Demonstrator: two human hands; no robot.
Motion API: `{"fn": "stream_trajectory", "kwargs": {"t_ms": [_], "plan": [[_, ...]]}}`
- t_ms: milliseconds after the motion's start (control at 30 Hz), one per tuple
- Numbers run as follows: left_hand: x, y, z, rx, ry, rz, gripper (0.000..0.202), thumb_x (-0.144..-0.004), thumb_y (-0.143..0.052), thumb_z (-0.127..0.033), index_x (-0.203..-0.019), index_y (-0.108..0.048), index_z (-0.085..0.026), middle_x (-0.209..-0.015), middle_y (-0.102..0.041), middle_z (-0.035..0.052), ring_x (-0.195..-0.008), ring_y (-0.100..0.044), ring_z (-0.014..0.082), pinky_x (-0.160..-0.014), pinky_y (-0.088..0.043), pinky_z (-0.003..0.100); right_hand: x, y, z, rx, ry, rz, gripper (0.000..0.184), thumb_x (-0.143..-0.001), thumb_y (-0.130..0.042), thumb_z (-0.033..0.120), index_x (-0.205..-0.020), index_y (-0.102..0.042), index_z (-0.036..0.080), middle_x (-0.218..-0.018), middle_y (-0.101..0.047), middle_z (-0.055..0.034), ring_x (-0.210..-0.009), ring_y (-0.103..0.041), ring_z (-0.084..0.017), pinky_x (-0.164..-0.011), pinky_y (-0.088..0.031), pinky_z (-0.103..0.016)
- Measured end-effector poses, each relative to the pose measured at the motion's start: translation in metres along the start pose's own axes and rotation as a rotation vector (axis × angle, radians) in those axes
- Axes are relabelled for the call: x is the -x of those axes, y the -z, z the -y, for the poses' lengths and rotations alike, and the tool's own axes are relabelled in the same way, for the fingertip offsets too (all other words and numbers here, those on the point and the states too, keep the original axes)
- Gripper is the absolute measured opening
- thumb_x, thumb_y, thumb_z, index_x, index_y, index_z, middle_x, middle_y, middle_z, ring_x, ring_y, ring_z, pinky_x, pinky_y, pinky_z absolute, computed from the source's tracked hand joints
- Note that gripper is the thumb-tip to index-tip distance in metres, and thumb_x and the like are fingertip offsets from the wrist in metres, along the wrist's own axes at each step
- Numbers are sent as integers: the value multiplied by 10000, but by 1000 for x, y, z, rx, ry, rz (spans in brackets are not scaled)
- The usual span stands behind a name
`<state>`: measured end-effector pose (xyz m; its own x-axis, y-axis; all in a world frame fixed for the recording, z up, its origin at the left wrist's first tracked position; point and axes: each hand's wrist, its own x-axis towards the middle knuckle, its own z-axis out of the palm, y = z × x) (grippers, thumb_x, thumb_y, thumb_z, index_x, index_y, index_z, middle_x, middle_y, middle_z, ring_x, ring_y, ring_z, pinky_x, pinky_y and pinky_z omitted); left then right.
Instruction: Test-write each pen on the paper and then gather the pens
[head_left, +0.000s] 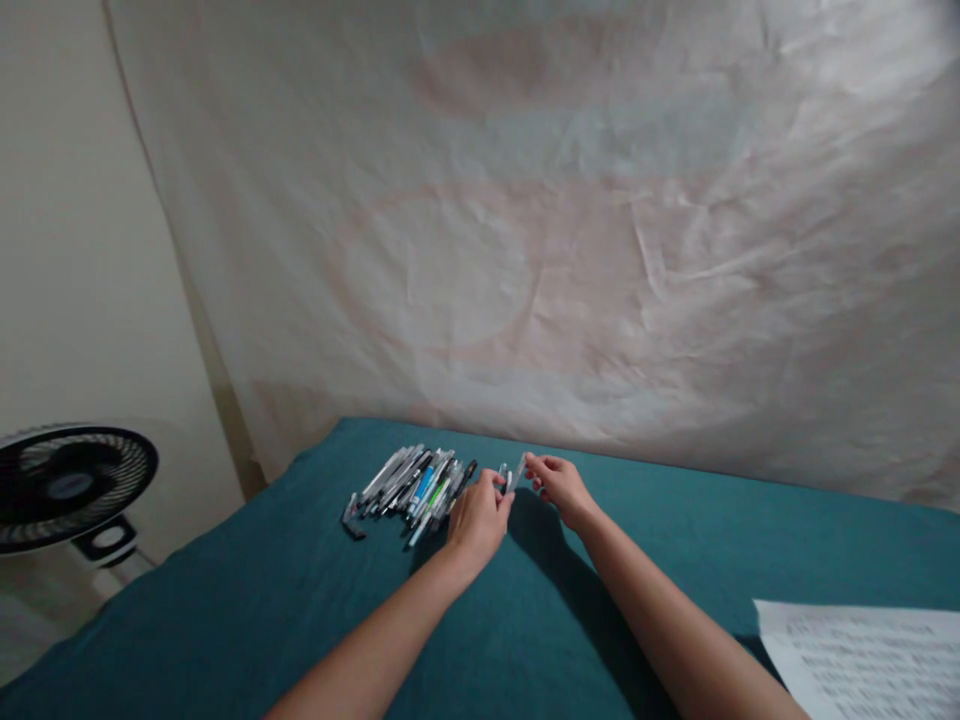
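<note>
A slim, clear pen (518, 470) is held at a slant between my two hands. The fingers of my left hand (478, 517) are closed on its lower end. My right hand (561, 488) pinches near its upper end, thumb and forefinger together. Just left of my left hand lies a pile of pens (401, 480), mostly clear, grey and black, with a blue one (422, 484) and a green one (437, 494) among them. Another small clear piece shows behind my left fingertips, too small to name.
A teal cloth (322, 610) covers the surface. A dark clip-like piece (351, 518) lies at the pile's left end. A sheet of written paper (862, 655) rests at the front right. A black fan (75, 490) stands off the left edge, and a pale sheet (600, 250) hangs behind.
</note>
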<state>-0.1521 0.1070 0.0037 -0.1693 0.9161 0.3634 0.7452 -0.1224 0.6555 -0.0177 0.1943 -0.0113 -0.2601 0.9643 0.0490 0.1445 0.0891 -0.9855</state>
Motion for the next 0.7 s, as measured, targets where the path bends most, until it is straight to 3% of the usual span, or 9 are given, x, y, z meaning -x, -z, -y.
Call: {"fn": "stream_trajectory", "kwargs": {"t_ms": [167, 333, 500, 700], "plan": [[8, -2, -10, 122, 16, 11, 228, -690, -599, -292, -898, -560, -206, -650, -585, 9, -657, -557, 177, -684, -362, 276, 3, 12, 11, -46, -19, 74, 402, -685, -550, 529, -716, -571, 129, -667, -567, -32, -464, -435, -57, -374, -285, -167], [9, -9, -11, 350, 70, 82, 193, -702, -577, -326, -840, -579, -190, -641, -579, 8, -600, -538, 151, -604, -371, 246, 8, 17, 21, -61, -5, 186, 365, -659, -603, 487, -709, -590, 125, -560, -504, 15, -471, -406, -54, -395, -272, -164], [7, -16, -17, 870, 408, 284, 265, -788, -465, -394, -806, -544, -142, -653, -552, 18, -540, -517, 97, -482, -363, 192, 14, 19, 27, -82, -22, 336, 356, -607, -662, 463, -727, -608, 132, -591, -537, 20, -494, -413, -51, -413, -264, -167], [13, -23, -22, 1216, 631, 316, 182, -804, -501, -294, -799, -528, -114, -620, -464, -10, -456, -409, 27, -379, -245, 125, 16, 22, 21, -74, -102, 474, 385, -590, -679, 476, -727, -609, 123, -577, -543, 19, -497, -447, -55, -415, -257, -165]]}}
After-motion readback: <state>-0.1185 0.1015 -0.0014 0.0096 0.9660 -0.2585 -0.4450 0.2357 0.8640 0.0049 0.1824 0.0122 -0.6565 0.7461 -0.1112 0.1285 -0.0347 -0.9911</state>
